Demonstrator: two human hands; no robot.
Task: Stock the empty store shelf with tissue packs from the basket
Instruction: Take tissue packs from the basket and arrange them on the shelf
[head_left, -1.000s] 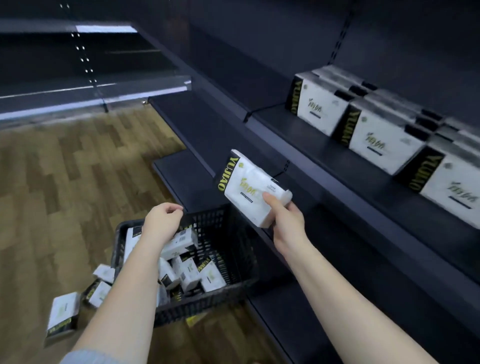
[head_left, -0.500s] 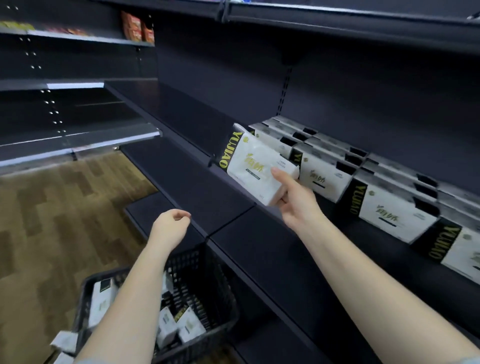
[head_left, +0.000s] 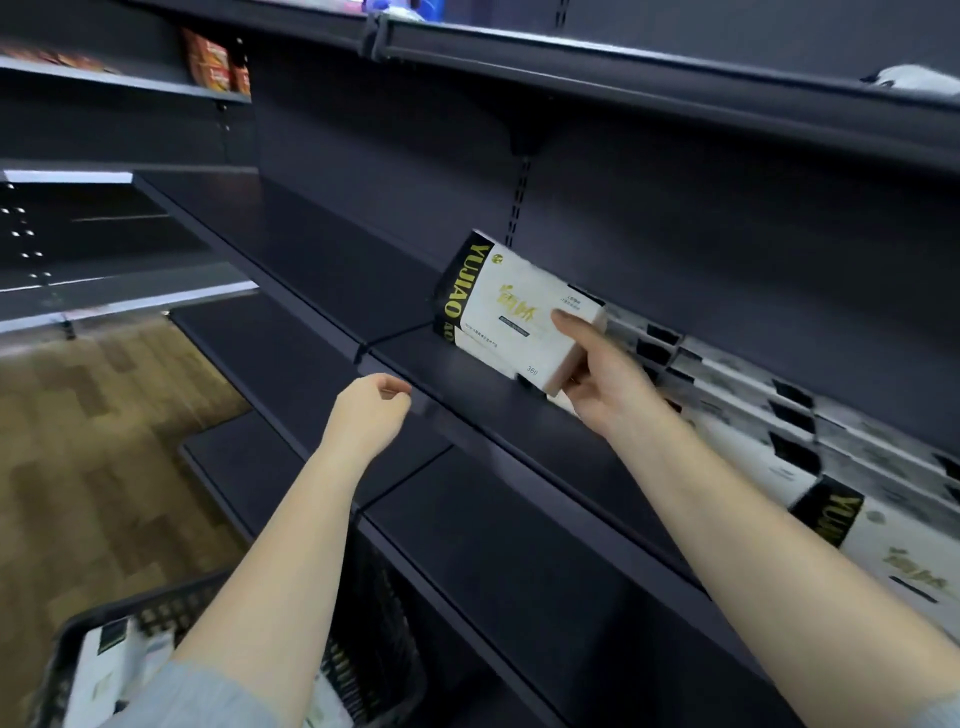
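Observation:
My right hand (head_left: 605, 382) grips a white tissue pack (head_left: 511, 317) with a black YUJIAO side band, held tilted just above the dark middle shelf (head_left: 415, 358), at the left end of a row of shelved tissue packs (head_left: 789, 441). My left hand (head_left: 371, 410) hovers in front of the shelf's front edge with its fingers curled in and nothing in it. The black mesh basket (head_left: 156, 608) sits at the bottom left, partly behind my left forearm, with several white packs inside.
The shelf's left stretch (head_left: 291, 244) is bare. An upper shelf edge (head_left: 571, 67) overhangs the row. Lower shelves (head_left: 498, 545) jut out below. Orange packages (head_left: 218, 65) stand on a far shelf at top left. Wood-pattern floor (head_left: 104, 441) lies to the left.
My right hand has carried the tissue pack up from the basket to the middle shelf beside the row. My left hand rose with it, staying closed. The view has tilted up.

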